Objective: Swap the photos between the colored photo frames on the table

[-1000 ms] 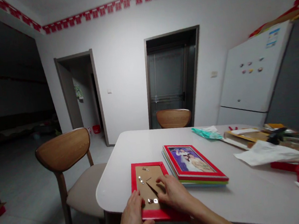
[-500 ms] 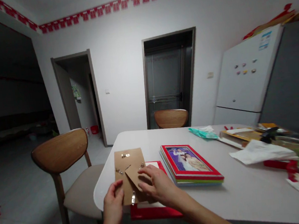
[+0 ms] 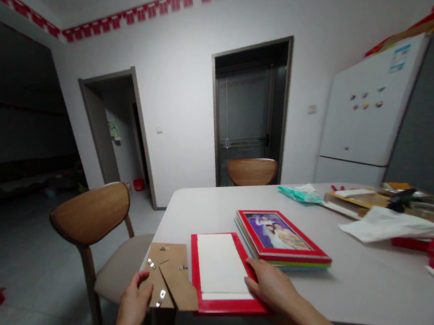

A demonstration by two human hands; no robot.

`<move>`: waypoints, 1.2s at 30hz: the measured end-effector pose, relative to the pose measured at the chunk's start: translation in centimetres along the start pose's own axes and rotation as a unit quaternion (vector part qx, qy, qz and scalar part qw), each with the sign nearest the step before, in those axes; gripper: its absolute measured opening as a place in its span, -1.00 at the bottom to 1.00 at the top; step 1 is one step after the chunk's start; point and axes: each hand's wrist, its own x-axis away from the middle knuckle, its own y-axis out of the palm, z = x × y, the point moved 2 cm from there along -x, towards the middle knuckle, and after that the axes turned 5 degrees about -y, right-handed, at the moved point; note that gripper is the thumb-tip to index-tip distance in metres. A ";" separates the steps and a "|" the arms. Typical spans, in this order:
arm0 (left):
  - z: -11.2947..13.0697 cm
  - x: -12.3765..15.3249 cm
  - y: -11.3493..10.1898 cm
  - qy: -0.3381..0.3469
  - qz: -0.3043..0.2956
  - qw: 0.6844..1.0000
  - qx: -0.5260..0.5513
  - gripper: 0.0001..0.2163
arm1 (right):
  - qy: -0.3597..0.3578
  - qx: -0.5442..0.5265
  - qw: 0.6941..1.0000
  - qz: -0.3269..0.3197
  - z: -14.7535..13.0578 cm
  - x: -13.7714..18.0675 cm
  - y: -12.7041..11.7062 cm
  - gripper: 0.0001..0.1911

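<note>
A red picture frame lies face down at the near edge of the white table, with a white sheet showing in its opening. My left hand grips the brown backing board, with its metal clips and fold-out stand, at the frame's left, over the table corner. My right hand rests on the frame's right rail, fingers curled against it. A stack of frames, the top one red with a photo, lies just right of it.
A wooden chair stands at the table's left and another chair at the far end. Papers, a teal bag and clutter fill the right side. A white fridge stands behind.
The backing board has come out of the red frame: lifted above it half a second ago, it now sits lower and to the left. My right hand has shifted to the frame's right edge.
</note>
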 end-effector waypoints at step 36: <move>7.5 5.4 2.9 0.105 0.062 0.989 0.080 -0.57 | 0.009 -0.269 0.962 0.054 2.0 0.4 -1.7 -0.48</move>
